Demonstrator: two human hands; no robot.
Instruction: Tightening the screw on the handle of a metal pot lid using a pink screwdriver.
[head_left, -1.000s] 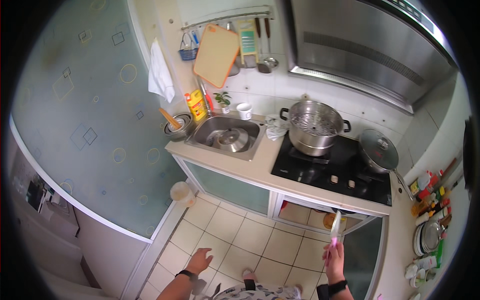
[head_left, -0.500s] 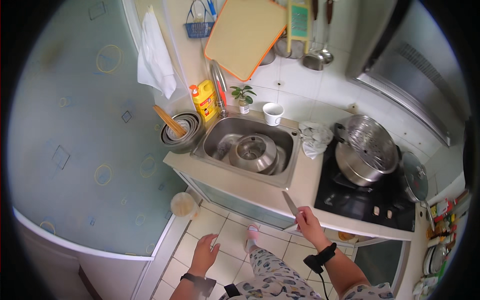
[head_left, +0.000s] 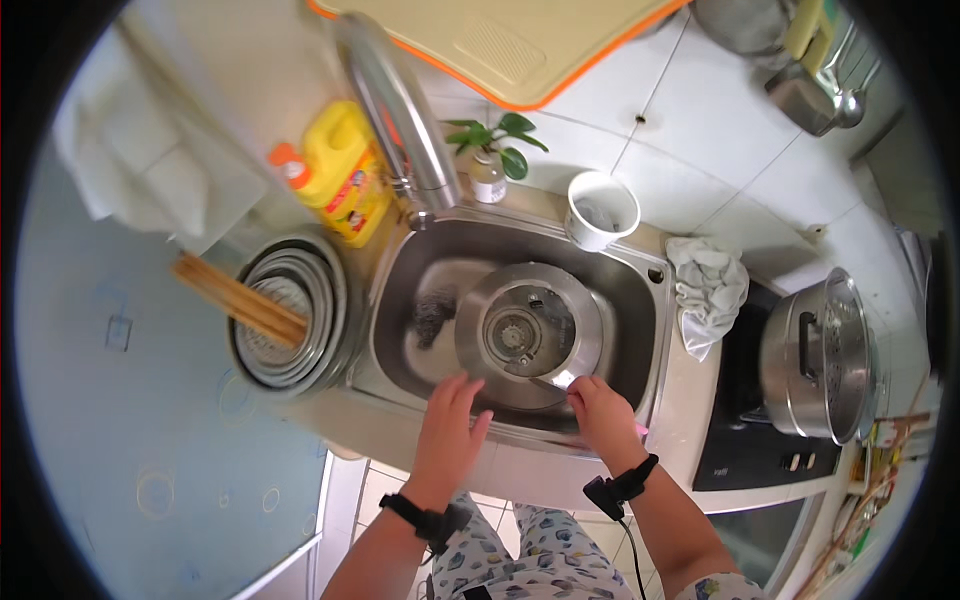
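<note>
My right hand (head_left: 605,415) is closed round a small knife, its short blade (head_left: 548,383) pointing left over the near side of the sink and a bit of pink showing behind the hand. My left hand (head_left: 450,425) hovers at the sink's front edge, fingers apart and holding nothing. Below both hands is the steel sink (head_left: 640,300). A round, shiny steel vessel (head_left: 580,310) with a wide round opening sits in it. Left of that vessel lies a dark scouring pad (head_left: 433,316).
Nested steel bowls (head_left: 335,330) with wooden chopsticks (head_left: 235,300) stand left. Behind the sink are a yellow detergent bottle (head_left: 345,180), the tap (head_left: 395,110), a potted plant (head_left: 488,175) and a white cup (head_left: 602,215). A cloth (head_left: 708,285) and steamer pot (head_left: 800,360) are right.
I have moved up to the sink, and it fills more of the view. Both hands have come over its front edge. The knife has swung to point left.
</note>
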